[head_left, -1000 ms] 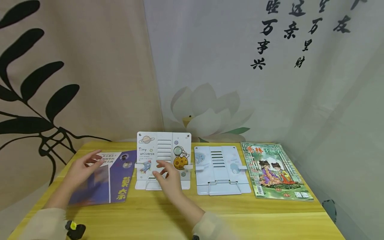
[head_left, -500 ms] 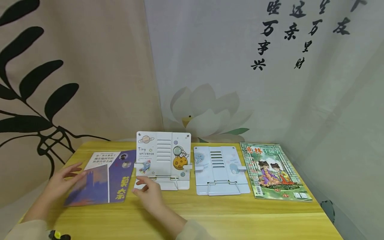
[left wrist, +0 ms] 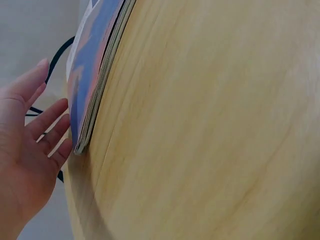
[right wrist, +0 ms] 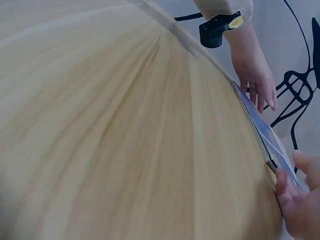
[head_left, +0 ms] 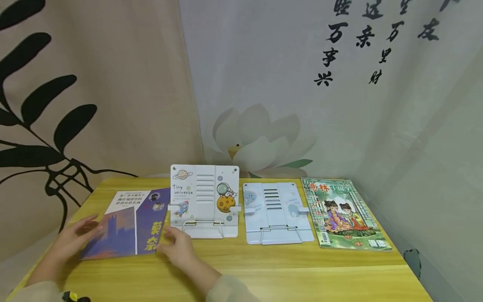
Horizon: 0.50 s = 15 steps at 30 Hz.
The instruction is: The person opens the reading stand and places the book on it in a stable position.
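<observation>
Both relaxed, empty hands, left hand and right hand, flank the flat purple paperback book at nine o'clock; better to slide fingers under both edges evenly.

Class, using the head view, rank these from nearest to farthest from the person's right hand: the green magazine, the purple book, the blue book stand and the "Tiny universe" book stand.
From the right hand:
1. Purple book, just to its left, at the fingers.
2. "Tiny universe" book stand, propped up just behind it.
3. Blue book stand, further right, lying flatter.
4. Green magazine, at the table's far right.
</observation>
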Each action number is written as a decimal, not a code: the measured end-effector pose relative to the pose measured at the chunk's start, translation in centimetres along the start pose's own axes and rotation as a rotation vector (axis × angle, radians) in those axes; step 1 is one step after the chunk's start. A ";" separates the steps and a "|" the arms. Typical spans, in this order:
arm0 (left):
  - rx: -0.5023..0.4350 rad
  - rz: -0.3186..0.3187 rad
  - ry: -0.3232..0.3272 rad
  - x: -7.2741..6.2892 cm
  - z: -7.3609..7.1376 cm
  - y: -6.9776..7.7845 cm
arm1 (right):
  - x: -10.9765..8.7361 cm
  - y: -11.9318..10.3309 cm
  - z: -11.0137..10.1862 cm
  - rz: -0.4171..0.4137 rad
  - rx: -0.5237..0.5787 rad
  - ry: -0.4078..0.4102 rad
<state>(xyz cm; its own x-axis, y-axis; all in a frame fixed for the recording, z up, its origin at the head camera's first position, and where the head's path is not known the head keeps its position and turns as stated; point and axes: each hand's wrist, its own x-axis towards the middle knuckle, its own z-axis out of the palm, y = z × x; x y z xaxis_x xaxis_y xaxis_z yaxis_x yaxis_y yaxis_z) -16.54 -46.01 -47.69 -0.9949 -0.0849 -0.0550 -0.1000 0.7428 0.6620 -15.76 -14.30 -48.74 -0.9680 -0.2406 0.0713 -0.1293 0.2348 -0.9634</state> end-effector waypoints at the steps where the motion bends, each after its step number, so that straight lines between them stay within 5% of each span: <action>1: 0.002 0.004 -0.001 0.1 0.1 0.0 | 0.1 -0.1 0.1 0.008 -0.001 0.003; 7: 0.032 0.008 -0.006 0.2 0.5 0.3 | 0.4 -0.5 1.0 0.091 0.104 -0.001; 15: 0.011 -0.074 0.012 0.5 0.7 0.4 | 0.5 -0.7 1.9 0.167 0.219 0.050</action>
<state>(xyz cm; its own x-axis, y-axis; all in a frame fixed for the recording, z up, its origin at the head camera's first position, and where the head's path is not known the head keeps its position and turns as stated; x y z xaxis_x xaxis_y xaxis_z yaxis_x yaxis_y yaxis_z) -17.09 -45.29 -48.03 -0.9846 -0.1473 -0.0945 -0.1731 0.7418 0.6479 -15.70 -16.37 -48.55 -0.9820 -0.1680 -0.0861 0.0776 0.0565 -0.9954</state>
